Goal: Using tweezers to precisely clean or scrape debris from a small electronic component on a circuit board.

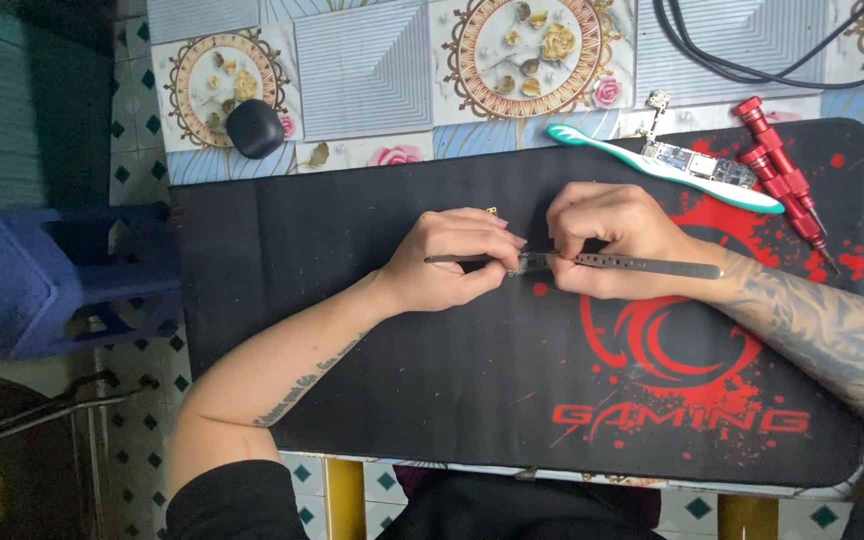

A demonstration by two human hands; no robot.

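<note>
steel-grey and small, a flat component [530, 264] sits pinched between the two hands near the middle of the black desk mat [372, 400], a little above the mat's red emblem. it is mostly hidden by fingers, so its exact shape cannot be told. the left hand [449, 262] is curled nearly closed, thumb and fingertips meeting at the part, and a thin dark tool [455, 259] runs under its fingers with its tip sticking out to the left. the right hand [614, 240] is also closed down, fingers bent over the part from the other side, gripping metal tweezers [652, 265] whose long bright handle lies across the hand and points right along the tattooed forearm.

beyond the right hand, a white and teal toothbrush [667, 167] lies slanted on the mat's upper edge, touching a small circuit board [697, 164] that rests partly beneath it. just right of these, red screwdrivers [782, 175] lie side by side, tips pointing down and right. a tiny gold-coloured piece [492, 210] sits on the mat just above the left hand.

the mat lies on a table [362, 70] covered with patterned floral cloth. a dark rounded case [254, 128] rests on that cloth near the mat's upper left corner, and black cables [742, 50] loop across the upper right. left of the table stands a blue plastic stool [62, 280] on the tiled floor.
</note>
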